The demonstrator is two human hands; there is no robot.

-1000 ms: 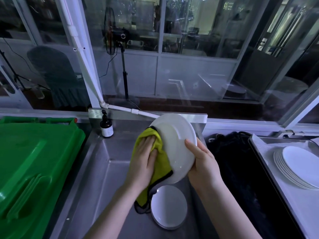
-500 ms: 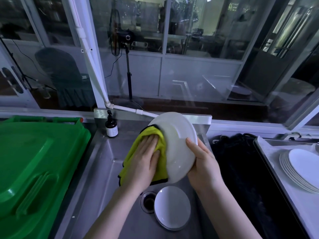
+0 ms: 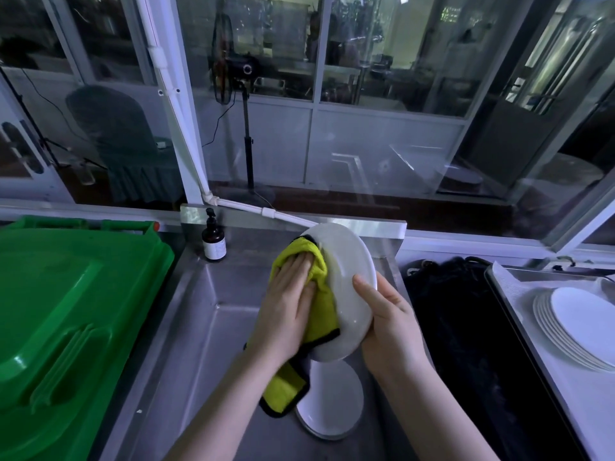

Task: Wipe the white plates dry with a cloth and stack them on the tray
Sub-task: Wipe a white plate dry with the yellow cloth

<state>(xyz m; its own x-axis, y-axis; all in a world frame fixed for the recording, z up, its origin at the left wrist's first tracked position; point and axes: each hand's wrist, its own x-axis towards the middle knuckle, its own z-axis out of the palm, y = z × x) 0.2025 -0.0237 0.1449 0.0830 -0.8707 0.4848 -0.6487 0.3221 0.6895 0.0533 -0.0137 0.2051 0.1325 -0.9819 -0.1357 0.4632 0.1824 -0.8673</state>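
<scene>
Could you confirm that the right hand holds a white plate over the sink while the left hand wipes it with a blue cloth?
Not quite: the head view shows the cloth is yellow-green, not blue. Otherwise right: the right hand holds the white plate over the sink while the left hand presses the cloth to it.

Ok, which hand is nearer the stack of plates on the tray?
Right. The right hand, gripping the held plate, sits left of the stack; the left hand, pressing the yellow cloth on that plate, lies farther left.
</scene>
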